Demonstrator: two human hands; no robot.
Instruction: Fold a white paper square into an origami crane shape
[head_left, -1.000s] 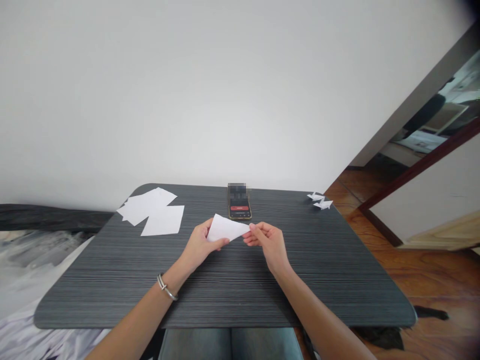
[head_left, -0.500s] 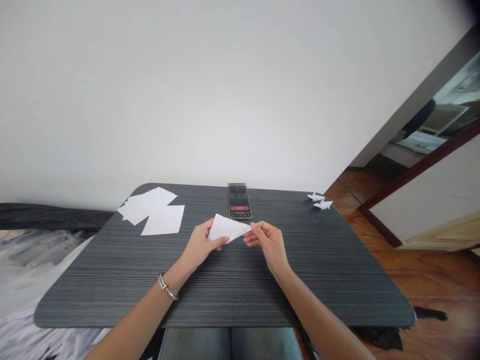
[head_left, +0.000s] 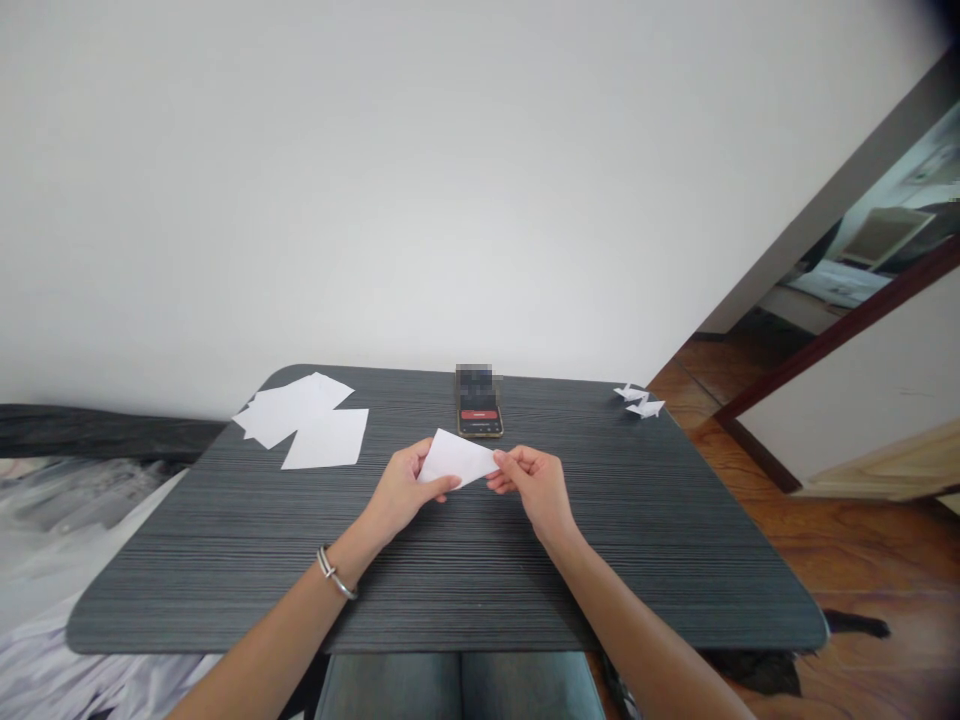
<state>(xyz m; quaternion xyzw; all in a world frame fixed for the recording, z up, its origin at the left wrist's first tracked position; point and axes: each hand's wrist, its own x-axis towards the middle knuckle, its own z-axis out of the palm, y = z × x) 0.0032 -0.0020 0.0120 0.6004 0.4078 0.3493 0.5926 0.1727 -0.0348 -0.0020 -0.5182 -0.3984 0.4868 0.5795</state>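
Head view: you're holding a folded white paper triangle (head_left: 456, 458) up
Left hand (head_left: 401, 490): you're grasping its wide end
Right hand (head_left: 534, 488): you're pinching its pointed tip
Table (head_left: 225, 560): loose paper sheets (head_left: 300, 420) are lying left, phone (head_left: 479, 420) ahead

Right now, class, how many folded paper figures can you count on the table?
2. One folded paper figure sits at the far right corner of the dark table, the other just nearer; neither is hidden.

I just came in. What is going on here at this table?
A person's left hand and right hand hold a white paper triangle above a dark table. Loose white sheets lie to the left, a phone lies at the far edge, and small folded paper figures sit near the far right corner.
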